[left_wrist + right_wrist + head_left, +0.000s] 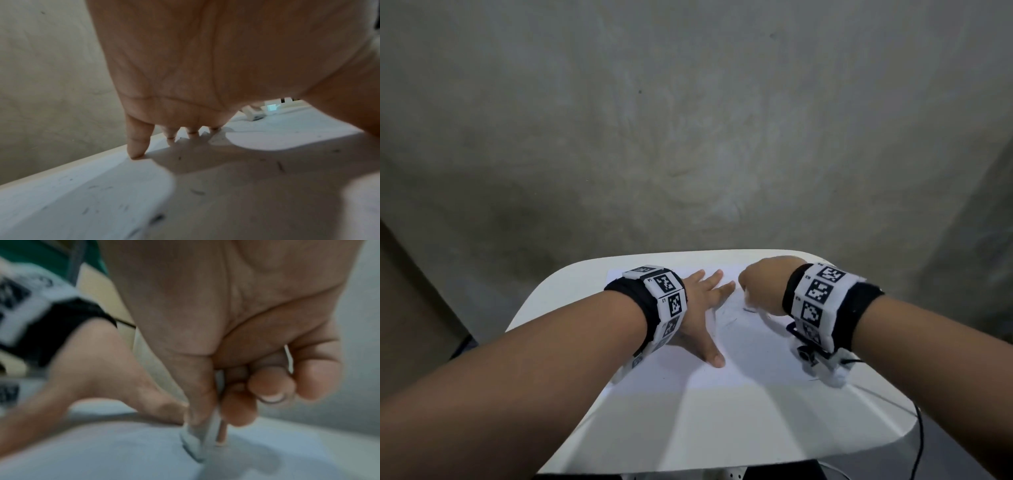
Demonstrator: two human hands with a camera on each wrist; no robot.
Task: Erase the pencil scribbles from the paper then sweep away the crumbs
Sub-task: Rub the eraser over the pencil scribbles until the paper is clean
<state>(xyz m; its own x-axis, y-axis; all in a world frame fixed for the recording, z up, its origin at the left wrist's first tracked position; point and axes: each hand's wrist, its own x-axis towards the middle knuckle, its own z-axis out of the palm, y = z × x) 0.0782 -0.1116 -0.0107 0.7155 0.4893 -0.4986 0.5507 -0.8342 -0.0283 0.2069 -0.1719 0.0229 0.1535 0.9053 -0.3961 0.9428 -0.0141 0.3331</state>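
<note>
Left hand (697,308) pins the paper (743,356); right hand (760,286) works an eraser (193,446) on it
Paper lies flat on a white table (722,428). Left hand spread, palm down, fingers straight and splayed, fingertips (136,151) touching the sheet near its far edge, thumb stretched out toward the person. Right hand clenched round a pale eraser, gripped between thumb and curled fingers, its lower end sticking out below the fingers and touching the sheet just beside the left fingertips; that view is blurred, so the exact grip is hard to read. Faint pencil scribbles (726,313) show between the two hands, close under the right knuckles. Dark crumbs (197,192) are scattered on the paper under and behind the left palm. Both wrists carry marker-printed bands (818,296)
</note>
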